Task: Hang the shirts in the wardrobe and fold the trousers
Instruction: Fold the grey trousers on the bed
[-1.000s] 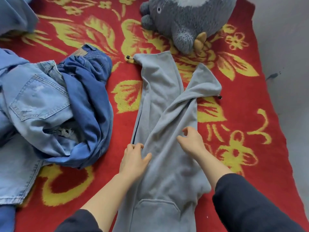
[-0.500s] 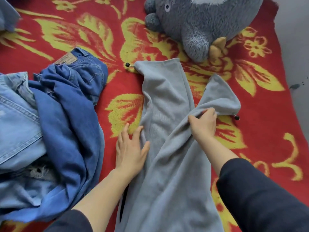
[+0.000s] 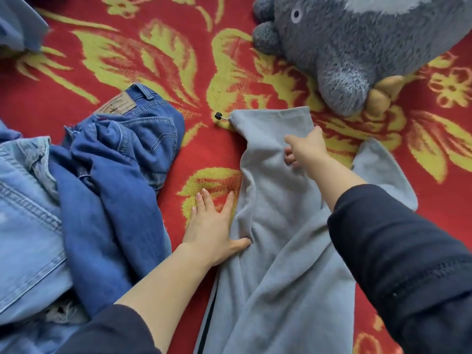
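Grey jogging trousers (image 3: 278, 251) lie lengthwise on the red and yellow blanket (image 3: 217, 154), their two leg ends pointing away from me. A black cord stopper (image 3: 218, 115) sticks out of the left leg's hem. My left hand (image 3: 213, 226) lies flat with spread fingers at the trousers' left edge, thumb pressing into the grey cloth. My right hand (image 3: 305, 146) reaches forward onto the left leg near its hem, fingers curled into the fabric. The right leg (image 3: 383, 172) lies splayed out to the right.
A heap of dark blue jeans (image 3: 122, 159) and light blue jeans (image 3: 23, 215) lies to the left, close to my left hand. A big grey plush toy (image 3: 357, 39) sits at the top right, just beyond the trouser hems. More blue cloth (image 3: 18, 21) shows top left.
My right hand left the right leg and moved up and left onto the left leg near its hem. My left hand stayed at the trousers' left edge. The view has moved closer.
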Available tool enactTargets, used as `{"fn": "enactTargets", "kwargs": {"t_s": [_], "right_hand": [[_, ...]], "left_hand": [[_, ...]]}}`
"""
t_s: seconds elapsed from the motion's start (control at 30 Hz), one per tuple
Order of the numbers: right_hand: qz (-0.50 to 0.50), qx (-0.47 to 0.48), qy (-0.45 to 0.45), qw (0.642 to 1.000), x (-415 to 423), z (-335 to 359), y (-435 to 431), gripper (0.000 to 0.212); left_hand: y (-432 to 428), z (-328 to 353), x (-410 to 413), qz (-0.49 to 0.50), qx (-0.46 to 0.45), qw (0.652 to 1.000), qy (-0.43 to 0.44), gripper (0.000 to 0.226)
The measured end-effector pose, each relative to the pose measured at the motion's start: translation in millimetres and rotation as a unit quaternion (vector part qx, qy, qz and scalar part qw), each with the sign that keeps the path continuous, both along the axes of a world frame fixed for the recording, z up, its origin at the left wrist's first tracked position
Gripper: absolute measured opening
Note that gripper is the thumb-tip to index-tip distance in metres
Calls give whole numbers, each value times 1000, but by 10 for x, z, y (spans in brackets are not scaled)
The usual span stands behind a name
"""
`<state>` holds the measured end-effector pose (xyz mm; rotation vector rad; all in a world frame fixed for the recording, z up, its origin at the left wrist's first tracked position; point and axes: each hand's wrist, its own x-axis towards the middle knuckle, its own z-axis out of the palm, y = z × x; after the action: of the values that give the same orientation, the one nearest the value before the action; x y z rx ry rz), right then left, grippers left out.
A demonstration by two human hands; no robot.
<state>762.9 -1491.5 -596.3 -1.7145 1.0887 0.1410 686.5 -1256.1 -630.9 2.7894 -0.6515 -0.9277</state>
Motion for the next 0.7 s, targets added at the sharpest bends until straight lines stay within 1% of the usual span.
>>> {"fn": "enactTargets", "kwargs": {"t_s": [0.03, 0.07, 0.1, 0.13, 0.17, 0.2, 0.23, 0.27, 0.3, 0.37, 0.4, 0.43, 0.47, 0.5, 0.53, 0.57, 0.63, 0.67, 0.7], "right_hand": [[-12, 24, 15, 1000, 59, -13, -31, 74], [-9, 40, 37, 998, 104, -12, -54, 69], [3, 44, 59, 997, 142, -4, -78, 55], [6, 38, 66, 997, 172, 1, -118, 36], [-15, 22, 50, 998, 204, -5, -176, 20], [-54, 7, 15, 998, 215, -4, -245, 12], [-104, -2, -24, 994, 203, 4, -310, 11], [-142, -6, -54, 988, 167, 12, -377, 14], [-154, -1, -72, 985, 98, 17, -423, 22], [-126, 20, -89, 988, -112, 20, -453, 46], [-102, 8, -98, 990, -239, 30, -439, 48], [-82, -24, -111, 990, -393, 45, -415, 41], [-75, -68, -120, 988, -574, 62, -381, 27], [-91, -108, -124, 982, -774, 73, -350, 11], [-126, -142, -113, 975, -994, 73, -338, 5], [-172, -170, -91, 966, -1223, 53, -342, 11], [-278, -187, -7, 942, -1626, -16, -383, 25], [-330, -160, 45, 929, -1756, -34, -392, 37], [-369, -99, 69, 921, -1823, -49, -412, 45]], "left_hand": [[-2, 18, 33, -2, 4, 1000, 13, 110], [-2, 37, 68, -3, 7, 1000, 25, 110], [-4, 58, 97, -3, 8, 999, 37, 110], [-7, 79, 123, -1, 10, 999, 47, 109], [-17, 97, 145, 1, 11, 998, 54, 108], [-29, 112, 162, 3, 13, 998, 61, 107], [-43, 124, 167, 5, 15, 998, 65, 107], [-56, 132, 165, 8, 18, 997, 68, 107], [-68, 131, 156, 10, 21, 997, 69, 108], [-82, 115, 132, 15, 27, 997, 64, 109], [-82, 106, 124, 15, 31, 998, 59, 109], [-82, 97, 116, 15, 36, 998, 54, 108], [-80, 92, 110, 14, 41, 998, 48, 107], [-85, 93, 105, 12, 46, 998, 41, 106], [-93, 99, 102, 11, 52, 998, 35, 105], [-101, 108, 100, 9, 57, 998, 31, 105], [-117, 126, 99, 6, 62, 998, 32, 104], [-124, 134, 97, 5, 64, 997, 36, 104], [-131, 140, 99, 4, 66, 997, 39, 105]]}}
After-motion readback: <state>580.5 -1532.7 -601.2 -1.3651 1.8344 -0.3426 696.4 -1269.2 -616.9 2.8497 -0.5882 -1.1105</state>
